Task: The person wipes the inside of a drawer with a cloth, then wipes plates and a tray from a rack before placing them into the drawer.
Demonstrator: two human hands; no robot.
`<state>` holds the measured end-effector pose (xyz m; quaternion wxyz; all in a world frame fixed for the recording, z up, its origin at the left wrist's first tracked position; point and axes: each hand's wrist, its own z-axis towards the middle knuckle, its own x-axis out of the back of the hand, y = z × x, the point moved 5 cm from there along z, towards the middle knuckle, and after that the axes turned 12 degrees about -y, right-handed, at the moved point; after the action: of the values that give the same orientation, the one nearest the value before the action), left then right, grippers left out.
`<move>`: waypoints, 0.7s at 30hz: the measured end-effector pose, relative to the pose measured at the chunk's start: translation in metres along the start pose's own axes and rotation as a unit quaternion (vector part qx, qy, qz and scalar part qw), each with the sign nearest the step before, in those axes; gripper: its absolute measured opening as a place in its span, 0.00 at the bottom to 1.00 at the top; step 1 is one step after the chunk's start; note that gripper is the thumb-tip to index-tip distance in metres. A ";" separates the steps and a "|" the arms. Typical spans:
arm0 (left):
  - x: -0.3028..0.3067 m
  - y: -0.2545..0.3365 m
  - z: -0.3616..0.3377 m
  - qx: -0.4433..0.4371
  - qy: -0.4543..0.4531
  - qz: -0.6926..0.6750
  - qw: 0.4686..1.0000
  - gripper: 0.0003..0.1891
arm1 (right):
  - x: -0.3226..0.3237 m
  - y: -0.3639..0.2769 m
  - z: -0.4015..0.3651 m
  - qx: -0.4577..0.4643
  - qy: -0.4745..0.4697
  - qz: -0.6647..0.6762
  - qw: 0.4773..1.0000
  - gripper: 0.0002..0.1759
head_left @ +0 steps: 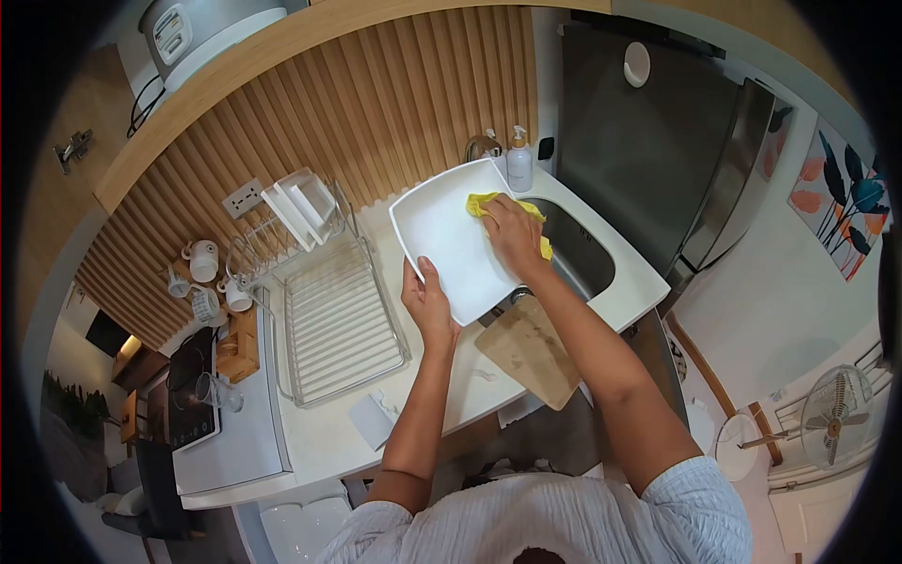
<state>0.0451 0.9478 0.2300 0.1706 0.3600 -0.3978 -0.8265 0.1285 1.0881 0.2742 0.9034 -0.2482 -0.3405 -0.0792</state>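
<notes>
A white square dish (442,235) is tilted up above the counter, beside the sink (587,258). Its lower left edge is in my left hand (430,305), thumb on the inner face and the other fingers behind it. My right hand (512,235) presses a yellow cloth (481,202) against the dish's inside near the right edge; part of the cloth hangs past the dish over the sink. Below the dish, a brown mat (534,352) lies at the counter's front edge.
A wire dish rack (338,320) with white dishes (301,207) stands left. Behind the sink are a faucet (484,148) and a pump bottle (519,160). Mugs (201,260), a glass pitcher (221,393) and a cooktop (193,385) are far left; a fridge (648,122) is right.
</notes>
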 end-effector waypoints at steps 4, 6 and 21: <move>-0.009 -0.003 0.002 0.004 -0.003 0.006 1.000 0.13 | 0.007 0.007 0.000 0.011 -0.011 0.031 0.999 0.07; -0.010 -0.002 0.001 0.007 -0.005 0.012 1.000 0.13 | 0.009 0.010 -0.008 0.006 -0.043 0.029 0.999 0.07; -0.026 -0.025 -0.007 0.089 -0.014 -0.032 0.995 0.16 | 0.021 -0.013 -0.012 0.071 -0.010 0.080 0.994 0.12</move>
<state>0.0684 0.9743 0.2198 0.1054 0.3751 -0.4606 -0.7976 0.1469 1.0713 0.2856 0.9186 -0.2109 -0.3335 0.0198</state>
